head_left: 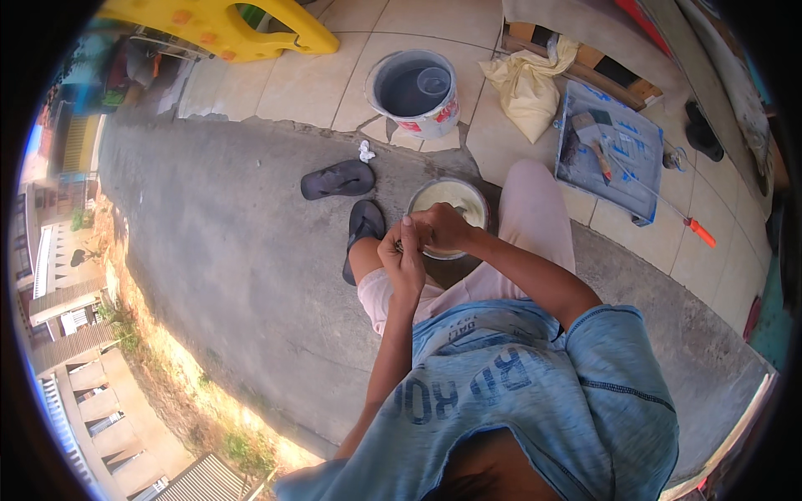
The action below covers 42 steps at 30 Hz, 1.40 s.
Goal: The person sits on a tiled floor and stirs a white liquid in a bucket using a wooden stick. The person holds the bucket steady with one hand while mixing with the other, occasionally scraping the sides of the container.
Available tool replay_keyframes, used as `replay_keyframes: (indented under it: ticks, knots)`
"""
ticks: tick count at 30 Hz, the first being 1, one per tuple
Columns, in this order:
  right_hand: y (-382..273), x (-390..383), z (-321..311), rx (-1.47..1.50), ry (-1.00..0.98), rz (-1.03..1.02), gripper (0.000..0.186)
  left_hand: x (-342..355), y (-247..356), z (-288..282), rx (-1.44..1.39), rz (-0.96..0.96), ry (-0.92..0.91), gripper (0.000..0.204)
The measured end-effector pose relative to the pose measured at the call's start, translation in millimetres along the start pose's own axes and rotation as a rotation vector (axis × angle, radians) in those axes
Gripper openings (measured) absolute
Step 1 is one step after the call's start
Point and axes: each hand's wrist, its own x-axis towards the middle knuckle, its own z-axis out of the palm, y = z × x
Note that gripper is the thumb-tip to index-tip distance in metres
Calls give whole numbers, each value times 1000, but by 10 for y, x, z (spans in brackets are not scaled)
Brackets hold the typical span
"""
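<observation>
My left hand and my right hand meet in front of my body, both closed. Between the left fingers shows a small dark bit of something too small to name. The right fingers are curled close against the left ones, and what they grip is hidden. Just below my hands, between my legs, a round bowl holds a pale yellowish substance. Part of its near side is covered by my right hand and forearm. A small dark shape in the bowl, close to the right hand, cannot be made out.
A white bucket with a clear cup inside stands ahead on the tiles. To the right lie a cream sack and a blue-edged tray with a paintbrush. A tool's orange handle sticks out. Black flip-flop lies left.
</observation>
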Motion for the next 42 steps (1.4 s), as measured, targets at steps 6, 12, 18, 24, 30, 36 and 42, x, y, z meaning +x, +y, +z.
replay_keyframes:
  ticks: [6,12,18,24,30,36,42]
  knots:
    - [-107,234,311,238,83,50,28,17,-12,-170,71,10,23,44]
    - [-232,-122,379,72,-9,5,15,-97,31,-160,139,15,-42,47]
    - [-54,-171,20,-23,-57,-2,18,-78,58,31,18,-30,-71,40]
    - [140,190,280,1,72,-101,33,64,-163,-176,-26,51,44,42]
    - [-271,115,490,226,26,1,18,-107,-61,-338,129,59,49,44]
    - [-335,-199,146,38,-104,-20,20,-169,9,-125,125,42,-76,43]
    - [-28,90,-113,20,-22,-32,54,141,124,78,100,-73,-7,47]
